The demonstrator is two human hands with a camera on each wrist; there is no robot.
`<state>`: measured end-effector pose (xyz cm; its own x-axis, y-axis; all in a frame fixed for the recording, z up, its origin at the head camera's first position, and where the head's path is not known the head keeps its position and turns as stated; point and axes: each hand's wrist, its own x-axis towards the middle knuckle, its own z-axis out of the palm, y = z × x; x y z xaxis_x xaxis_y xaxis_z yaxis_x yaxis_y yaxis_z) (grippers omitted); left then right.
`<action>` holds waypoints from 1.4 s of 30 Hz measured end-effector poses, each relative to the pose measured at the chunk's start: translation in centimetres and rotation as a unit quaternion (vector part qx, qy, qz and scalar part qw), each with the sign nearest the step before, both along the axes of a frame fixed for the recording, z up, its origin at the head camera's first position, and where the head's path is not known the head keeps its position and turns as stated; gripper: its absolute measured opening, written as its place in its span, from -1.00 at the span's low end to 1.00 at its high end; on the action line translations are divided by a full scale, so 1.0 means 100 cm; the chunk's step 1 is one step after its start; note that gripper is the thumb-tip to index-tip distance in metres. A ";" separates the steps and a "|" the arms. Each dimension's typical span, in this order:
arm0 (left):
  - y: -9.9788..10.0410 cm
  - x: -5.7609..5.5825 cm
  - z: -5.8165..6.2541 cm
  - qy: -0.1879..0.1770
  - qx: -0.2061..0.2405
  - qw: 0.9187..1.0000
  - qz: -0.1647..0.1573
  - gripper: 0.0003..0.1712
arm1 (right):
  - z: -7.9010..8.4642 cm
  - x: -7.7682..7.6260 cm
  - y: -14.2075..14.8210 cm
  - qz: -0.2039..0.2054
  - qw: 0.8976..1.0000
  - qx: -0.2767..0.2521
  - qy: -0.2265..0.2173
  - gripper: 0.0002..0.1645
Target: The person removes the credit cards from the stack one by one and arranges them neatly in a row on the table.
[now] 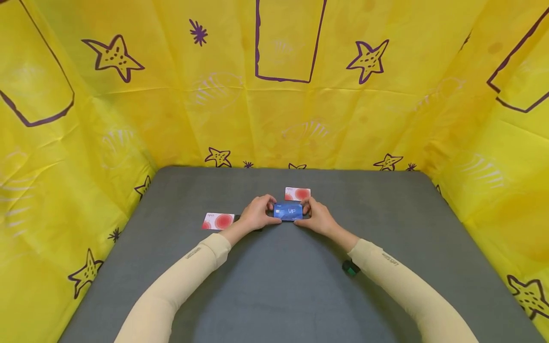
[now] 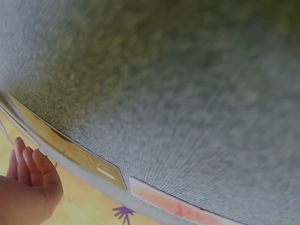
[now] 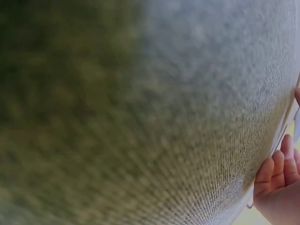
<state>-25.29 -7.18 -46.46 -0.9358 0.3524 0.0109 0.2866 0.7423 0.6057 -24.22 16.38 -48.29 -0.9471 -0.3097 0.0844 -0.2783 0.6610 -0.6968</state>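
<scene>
A blue card (image 1: pixel 288 212) printed "VIP" is held by both hands in the head view, face up toward the head camera. My left hand (image 1: pixel 259 213) pinches its left end, thumb at the lower corner and fingers at the side. At the opposite end my right hand (image 1: pixel 317 216) grips it in the same way. Just beyond it lies a white card with red circles (image 1: pixel 298 193). Both wrist views show the hands, the left hand (image 2: pixel 33 187) and the right hand (image 3: pixel 281 183), only at the edge, and the blue card cannot be made out there.
Another white card with red circles (image 1: pixel 218 221) lies left of the left wrist. A gold-coloured card (image 2: pixel 79 152) shows in the left wrist view. Yellow cloth walls (image 1: pixel 274 124) enclose the grey tabletop (image 1: pixel 274 295). A dark wrist device (image 1: pixel 350 267) hangs under the right sleeve.
</scene>
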 end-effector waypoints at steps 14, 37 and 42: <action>-0.011 0.010 -0.005 0.038 -0.006 0.999 -0.021 -0.34 | 0.002 0.009 -0.003 0.019 1.000 0.013 0.016 -0.33; -0.031 0.024 -0.002 0.044 -0.034 0.997 -0.052 -0.36 | 0.003 0.018 -0.017 0.034 0.998 0.056 0.014 -0.36; -0.033 0.023 -0.004 0.052 -0.032 0.997 -0.054 -0.37 | 0.002 0.017 -0.018 0.034 0.997 0.060 0.015 -0.35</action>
<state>-22.95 -10.53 -46.82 -0.8869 0.4549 0.0802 0.4263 0.7392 0.5213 -22.47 14.54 -48.07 -0.9208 -0.3836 0.0707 -0.3456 0.7182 -0.6039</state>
